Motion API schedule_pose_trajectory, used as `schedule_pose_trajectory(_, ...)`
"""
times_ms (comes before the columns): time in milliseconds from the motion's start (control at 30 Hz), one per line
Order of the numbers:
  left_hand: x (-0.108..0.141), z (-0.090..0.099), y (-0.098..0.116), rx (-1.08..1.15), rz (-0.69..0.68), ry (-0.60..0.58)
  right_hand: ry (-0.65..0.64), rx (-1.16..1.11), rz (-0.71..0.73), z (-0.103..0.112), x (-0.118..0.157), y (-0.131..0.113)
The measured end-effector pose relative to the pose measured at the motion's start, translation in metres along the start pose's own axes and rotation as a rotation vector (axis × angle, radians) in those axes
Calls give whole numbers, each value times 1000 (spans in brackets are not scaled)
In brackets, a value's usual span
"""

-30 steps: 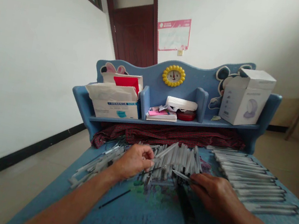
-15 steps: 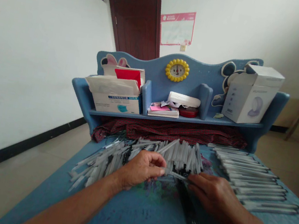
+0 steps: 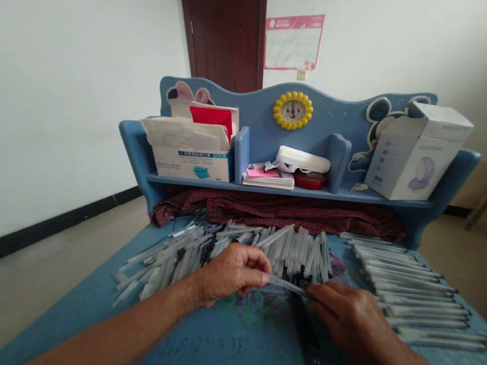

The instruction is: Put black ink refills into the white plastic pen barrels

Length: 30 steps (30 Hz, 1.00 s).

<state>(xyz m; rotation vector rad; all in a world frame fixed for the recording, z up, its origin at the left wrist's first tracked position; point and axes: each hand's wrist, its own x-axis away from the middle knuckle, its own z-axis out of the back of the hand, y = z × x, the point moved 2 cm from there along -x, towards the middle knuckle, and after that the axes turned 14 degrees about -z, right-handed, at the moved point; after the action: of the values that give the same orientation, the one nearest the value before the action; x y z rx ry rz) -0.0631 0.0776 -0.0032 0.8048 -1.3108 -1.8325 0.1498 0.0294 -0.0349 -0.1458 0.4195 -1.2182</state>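
A translucent pen barrel (image 3: 286, 285) spans the gap between my two hands above the desk. My left hand (image 3: 240, 275) pinches its left end between thumb and forefinger. At the other end, the fingers of my right hand (image 3: 339, 307) are closed on it; they hide that tip. Below lies a bundle of thin black pen refills (image 3: 304, 336), pointing toward me. Just behind my hands is a pile of clear pen barrels (image 3: 300, 251), with more loose barrels (image 3: 164, 263) spread at the left. Beyond my right hand, pens with dark ends (image 3: 417, 289) lie in a row.
A blue desk (image 3: 206, 351) carries a raised shelf (image 3: 311, 197) along its back. On it stand a mask box (image 3: 191, 161), papers, a red tin (image 3: 309, 181) and a white carton (image 3: 416, 155). A checked cloth (image 3: 276, 210) is bunched beneath.
The camera view has shifted slightly. Both hands keep their grip on the pen barrel, almost in the same place.
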Motion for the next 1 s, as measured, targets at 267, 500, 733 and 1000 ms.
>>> schedule_pose_trajectory(267,2,-3,2,-36,10,41,13,15,11,1,1,-3)
schedule_pose_trajectory(500,2,-1,1,-29,-13,60,-1,4,3,2,1,-2)
schedule_pose_trajectory(733,3,-4,1,15,21,34,17,-5,46,0,2,-2)
schedule_pose_trajectory(1000,3,-8,-3,70,35,18,34,3,76,3,3,-8)
